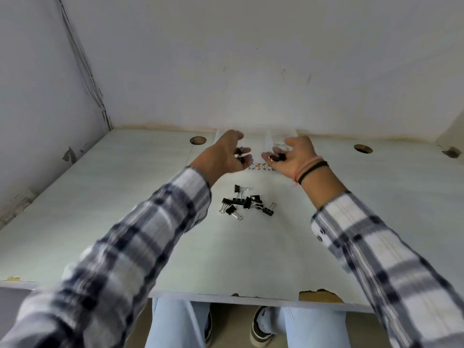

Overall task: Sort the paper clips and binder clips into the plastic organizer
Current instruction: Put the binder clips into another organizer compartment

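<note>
A loose heap of small black binder clips with silver wire handles [244, 204] lies on the pale, worn tabletop [125, 197], near the middle and nearer the person than both hands. Beyond it, against the back wall, stands the clear plastic organizer [256, 141], faint and blurred, its compartments too indistinct to tell apart; a small coloured leaf-pattern label [258, 167] shows on it between the hands. The left hand [226, 156] hovers over the organizer's left part with fingers curled around a few black clips. The right hand [291, 156], palm turned up, cups several more black clips over the organizer's right part, its fingers loosely bent around them. A pink band and a black band [312, 169] circle the right wrist. Both arms wear checked white, grey and navy sleeves [140, 242]. Two round cable holes [197, 140] pierce the tabletop on either side.
</note>
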Tool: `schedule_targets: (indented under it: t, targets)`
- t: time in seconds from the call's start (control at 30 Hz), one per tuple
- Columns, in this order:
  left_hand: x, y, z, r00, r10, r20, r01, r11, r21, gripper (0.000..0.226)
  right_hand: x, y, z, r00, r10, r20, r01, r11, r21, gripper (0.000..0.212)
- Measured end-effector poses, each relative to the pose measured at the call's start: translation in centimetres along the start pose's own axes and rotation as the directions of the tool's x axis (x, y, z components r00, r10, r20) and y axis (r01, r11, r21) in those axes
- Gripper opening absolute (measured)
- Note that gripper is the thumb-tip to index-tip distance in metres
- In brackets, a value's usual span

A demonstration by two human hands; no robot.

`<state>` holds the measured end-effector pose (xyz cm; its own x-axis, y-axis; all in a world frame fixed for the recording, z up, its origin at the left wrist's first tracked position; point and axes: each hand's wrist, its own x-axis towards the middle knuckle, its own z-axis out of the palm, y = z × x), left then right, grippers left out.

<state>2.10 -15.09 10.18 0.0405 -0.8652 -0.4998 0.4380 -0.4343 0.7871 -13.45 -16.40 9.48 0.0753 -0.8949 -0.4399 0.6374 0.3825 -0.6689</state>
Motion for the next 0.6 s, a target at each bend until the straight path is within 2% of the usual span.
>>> schedule_targets:
  t: [0.07,0.1,0.13,0.17,0.23,0.3,0.33,0.37,0.4,0.43,0.47,0.5,0.53,0.6]
  targets:
    - [1.2,1.6,1.3,0.993,0.084,-0.08,-0.073,0.989,0.129,0.044,2.1,-1.3,2.0,0.999,-0.036,-0.011,0.035,0.998,-0.058,0.037]
    - [2.4,2.3,1.3,0.977,0.185,-0.101,-0.144,0.934,0.326,0.058,3.1,-1.7,2.7,0.999,-0.045,-0.02,0.044,0.995,-0.089,0.039]
    - [2.7,2.7,1.3,0.96,0.272,-0.068,-0.189,0.807,0.56,0.076,4.0,-2.1,3.2,0.999,-0.047,-0.026,0.044,0.992,-0.121,0.041]
    - [3.5,2.9,1.2,0.929,0.371,-0.002,-0.249,0.626,0.739,0.094,4.9,-2.5,3.5,0.999,-0.045,-0.026,0.04,0.986,-0.164,0.045]
    - [4.6,3.5,1.7,0.946,0.323,0.021,-0.19,0.504,0.842,0.115,6.3,-3.0,3.4,1.0,-0.017,0.01,0.018,0.976,-0.217,0.057]
    - [3.8,3.6,1.9,0.947,0.318,0.05,-0.244,0.609,0.755,0.109,6.5,-3.3,2.8,0.998,0.007,0.068,0.009,0.972,-0.235,0.064]
    - [3.5,3.6,1.9,0.958,0.279,0.061,-0.263,0.78,0.569,0.092,6.1,-3.3,2.4,0.995,0.004,0.102,0.021,0.97,-0.242,0.061]
    - [3.1,3.6,1.9,0.973,0.21,0.096,-0.231,0.891,0.39,0.07,5.5,-3.2,1.8,0.991,-0.013,0.132,0.046,0.966,-0.253,0.054]
    - [3.0,3.3,1.7,0.983,0.165,0.086,-0.18,0.956,0.231,0.051,4.7,-3.1,1.0,0.988,-0.045,0.149,0.085,0.957,-0.277,0.044]
    - [2.9,2.9,1.2,0.989,0.136,0.058,-0.143,0.98,0.14,0.039,4.1,-2.7,0.1,0.984,-0.088,0.153,0.135,0.932,-0.336,0.034]
    - [2.8,2.5,0.6,0.986,0.163,0.035,-0.167,0.966,0.197,0.03,3.3,-2.3,-0.8,0.98,-0.128,0.15,0.183,0.878,-0.442,0.026]
    - [2.2,1.9,-0.1,0.978,0.207,0.02,-0.202,0.924,0.324,0.022,2.7,-1.8,-1.9,0.975,-0.16,0.155,0.221,0.783,-0.581,0.022]
    - [2.1,1.3,-0.8,0.965,0.261,0.016,-0.236,0.842,0.486,0.017,2.2,-1.2,-2.9,0.97,-0.162,0.179,0.242,0.651,-0.72,0.022]
    - [1.6,-0.2,-2.4,0.957,0.28,0.072,-0.234,0.603,0.763,0.02,1.7,0.0,-4.5,0.967,-0.051,0.251,0.253,0.326,-0.911,0.03]
